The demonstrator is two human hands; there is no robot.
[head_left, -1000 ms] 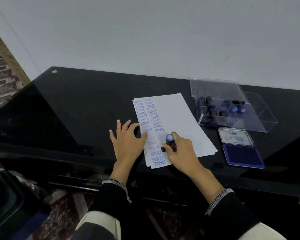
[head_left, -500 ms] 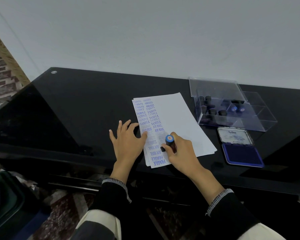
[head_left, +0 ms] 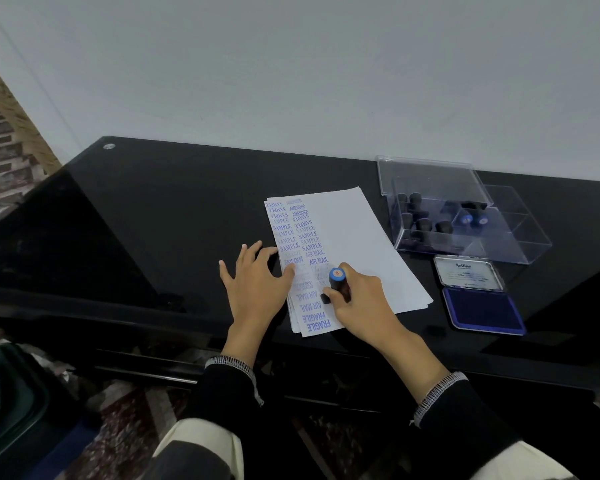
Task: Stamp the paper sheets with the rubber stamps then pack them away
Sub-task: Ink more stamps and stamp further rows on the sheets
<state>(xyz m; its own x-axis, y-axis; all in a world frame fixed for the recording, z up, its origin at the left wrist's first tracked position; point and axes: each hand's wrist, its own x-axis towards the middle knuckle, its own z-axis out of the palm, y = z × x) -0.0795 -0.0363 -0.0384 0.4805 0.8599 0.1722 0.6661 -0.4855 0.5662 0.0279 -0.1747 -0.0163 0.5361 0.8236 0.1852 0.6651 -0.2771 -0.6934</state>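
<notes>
A small stack of white paper sheets (head_left: 350,247) lies on a glossy black table (head_left: 153,216), and everything else can be placed from that stack. Its left strip is covered with two columns of blue stamped words, among them SAMPLE, AMENDED, AIR MAIL and FRAGILE; the right part of the top sheet is blank. The left hand (head_left: 257,285) lies flat at the stack's left edge, fingers straight and spread, with the thumb and the tip of the forefinger on the paper and the rest on the table. The right hand (head_left: 357,299) is over the near part of the stack, its fingers and thumb curled round a dark rubber stamp (head_left: 338,284) with a blue cap, which stands on the sheet just right of the printed columns; whether its base presses the paper fully cannot be told. To the right of the stack, apart from it, an open ink pad (head_left: 482,311) shows its blue pad, its lid (head_left: 468,273) folded back toward the wall. Beyond the ink pad, right of the stack's far corner, stands a clear plastic box (head_left: 520,237) with its lid (head_left: 426,174) raised; several dark stamps (head_left: 420,220) stand in its left compartment, two with blue caps lie in the middle, and the right compartment holds nothing visible.
</notes>
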